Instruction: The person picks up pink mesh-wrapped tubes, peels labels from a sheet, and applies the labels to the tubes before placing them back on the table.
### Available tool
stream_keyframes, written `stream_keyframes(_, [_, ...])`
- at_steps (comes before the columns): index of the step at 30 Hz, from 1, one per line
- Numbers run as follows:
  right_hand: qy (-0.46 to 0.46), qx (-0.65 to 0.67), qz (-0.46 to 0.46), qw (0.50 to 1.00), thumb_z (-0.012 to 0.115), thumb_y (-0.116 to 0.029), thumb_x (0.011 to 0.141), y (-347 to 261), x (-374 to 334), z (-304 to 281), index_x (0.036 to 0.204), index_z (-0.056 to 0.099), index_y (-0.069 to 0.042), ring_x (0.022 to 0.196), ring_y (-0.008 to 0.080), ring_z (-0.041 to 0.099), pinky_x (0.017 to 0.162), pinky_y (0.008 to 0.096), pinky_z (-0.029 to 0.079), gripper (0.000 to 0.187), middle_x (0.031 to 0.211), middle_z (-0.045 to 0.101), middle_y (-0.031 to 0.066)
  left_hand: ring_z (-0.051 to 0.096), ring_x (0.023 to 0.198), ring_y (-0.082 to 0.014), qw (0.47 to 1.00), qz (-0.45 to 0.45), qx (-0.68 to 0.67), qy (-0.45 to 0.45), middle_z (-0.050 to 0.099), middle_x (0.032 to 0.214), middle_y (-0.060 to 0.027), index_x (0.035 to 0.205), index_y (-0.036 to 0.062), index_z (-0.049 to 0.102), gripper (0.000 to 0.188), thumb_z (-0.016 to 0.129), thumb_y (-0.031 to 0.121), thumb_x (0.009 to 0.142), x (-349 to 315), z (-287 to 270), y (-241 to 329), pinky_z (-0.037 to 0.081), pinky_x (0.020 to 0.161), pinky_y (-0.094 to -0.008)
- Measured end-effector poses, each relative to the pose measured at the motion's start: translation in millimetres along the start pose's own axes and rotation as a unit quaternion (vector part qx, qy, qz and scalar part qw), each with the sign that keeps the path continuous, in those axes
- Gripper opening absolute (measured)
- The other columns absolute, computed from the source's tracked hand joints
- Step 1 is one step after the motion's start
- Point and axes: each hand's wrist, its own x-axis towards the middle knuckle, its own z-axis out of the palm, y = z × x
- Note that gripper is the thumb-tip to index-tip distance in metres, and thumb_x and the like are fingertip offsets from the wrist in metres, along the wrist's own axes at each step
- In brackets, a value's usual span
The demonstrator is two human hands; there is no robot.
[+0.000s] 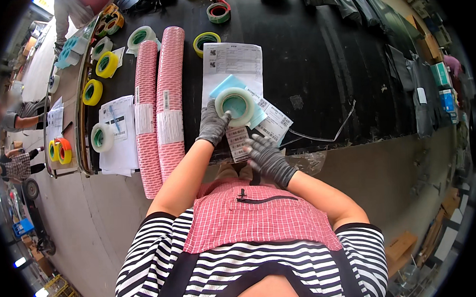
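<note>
A wide roll of clear tape lies flat over a light blue sheet and white papers near the table's front edge. Around its left side, my left hand in a grey striped glove grips the roll, thumb on the lower rim. Below the roll, a strip of printed labels reaches the table edge. My right hand, gloved alike, lies with fingers stretched apart beside that strip, fingertips at its right side. Under the roll, a label sheet with square codes sticks out to the right. A printed form lies behind.
Two long pink-patterned rolls lie to my left, overhanging the black table. Further left are several tape rolls and stacked papers. A clear strip curls at right. Dark grey bags lie far right.
</note>
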Motion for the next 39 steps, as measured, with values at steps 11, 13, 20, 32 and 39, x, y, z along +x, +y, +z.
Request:
stream_keyframes(11, [-0.271, 0.035, 0.266, 0.924, 0.055, -0.033, 0.088, 6, 52, -6, 0.133, 0.056, -0.004, 0.138, 0.0353, 0.04, 0.113, 0.0584, 0.026, 0.053, 0.143, 0.05, 0.0165, 0.067, 0.089, -0.0352, 0.984, 0.176, -0.037, 0.018, 0.065, 0.102, -0.0207, 0.122, 0.001, 0.057, 0.047, 0.071, 0.026, 0.084, 15, -1, 17, 0.053, 0.078, -0.046])
stream_keyframes(13, [0.044, 0.002, 0.133, 0.99, 0.056, -0.032, 0.085, 6, 12, 0, 0.127, 0.06, -0.003, 0.13, 0.0345, 0.048, 0.11, 0.0553, 0.032, 0.051, 0.132, 0.058, 0.0175, 0.063, 0.102, -0.0374, 0.987, 0.111, -0.1, -0.064, 0.066, 0.111, -0.0216, 0.122, 0.0027, 0.058, 0.054, 0.072, 0.037, 0.083, 23, 0, -1, 0.048, 0.089, -0.0476])
stream_keyframes(20, [0.221, 0.127, 0.327, 0.91, 0.063, -0.018, 0.081, 119, -120, -86, 0.109, 0.068, -0.002, 0.102, 0.0378, 0.061, 0.097, 0.0461, 0.046, 0.032, 0.108, 0.068, 0.0198, 0.058, 0.101, -0.0289, 0.988, 0.112, -0.051, 0.088, 0.056, 0.119, -0.0165, 0.135, 0.0023, 0.053, 0.048, 0.064, 0.007, 0.089, 21, -12, 59, 0.048, 0.088, -0.0381])
stream_keyframes(32, [0.358, -0.04, 0.484, 0.797, 0.064, -0.02, 0.089, 532, -311, -208, 0.115, 0.066, -0.002, 0.11, 0.0339, 0.063, 0.099, 0.0412, 0.049, 0.031, 0.114, 0.069, 0.0181, 0.037, 0.138, -0.036, 0.946, 0.306, 0.093, -0.046, 0.047, 0.144, -0.0176, 0.139, 0.0075, 0.049, 0.056, 0.065, 0.02, 0.087, 9, 271, 295, 0.025, 0.117, -0.0509])
stream_keyframes(39, [0.187, -0.178, 0.558, 0.788, 0.07, -0.037, 0.087, 745, -326, -275, 0.12, 0.066, -0.007, 0.112, 0.0296, 0.062, 0.099, 0.0392, 0.048, 0.044, 0.117, 0.068, 0.0132, 0.028, 0.145, -0.0348, 0.929, 0.232, 0.287, -0.002, 0.039, 0.149, -0.017, 0.145, 0.0069, 0.042, 0.064, 0.059, 0.03, 0.088, 3, 318, 329, 0.016, 0.12, -0.0535])
